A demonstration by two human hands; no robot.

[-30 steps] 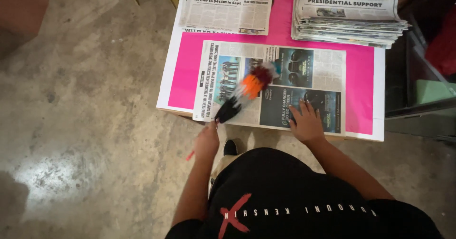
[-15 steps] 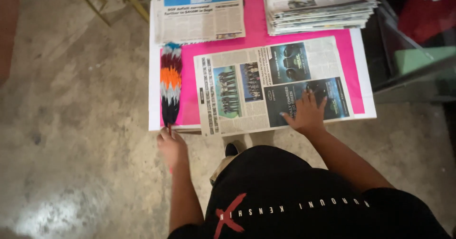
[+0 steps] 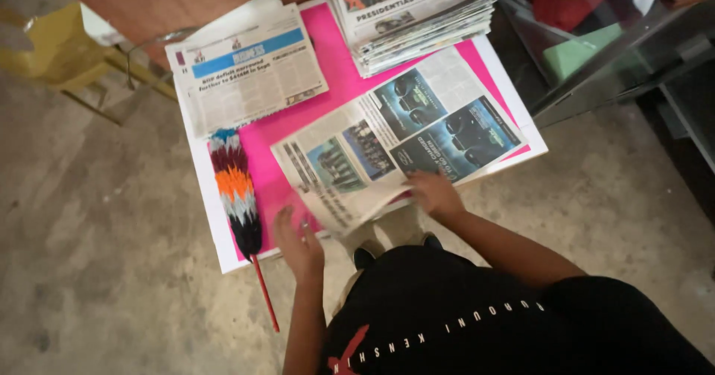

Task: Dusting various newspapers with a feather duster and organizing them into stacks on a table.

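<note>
Carefully, my right hand point(image 3: 434, 194) is gripping the near edge of the open newspaper point(image 3: 402, 151) on the bench point(image 3: 212, 226), left hand point(image 3: 298, 242) released beside it; pulling carelessly, I am risking tearing the thin sheet.

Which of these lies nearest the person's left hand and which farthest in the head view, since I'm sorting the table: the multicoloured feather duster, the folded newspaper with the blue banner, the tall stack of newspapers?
From the left hand:
1. Multicoloured feather duster, just to its left on the pink table edge.
2. Folded newspaper with the blue banner, at the far left corner.
3. Tall stack of newspapers, at the far right end.
</note>
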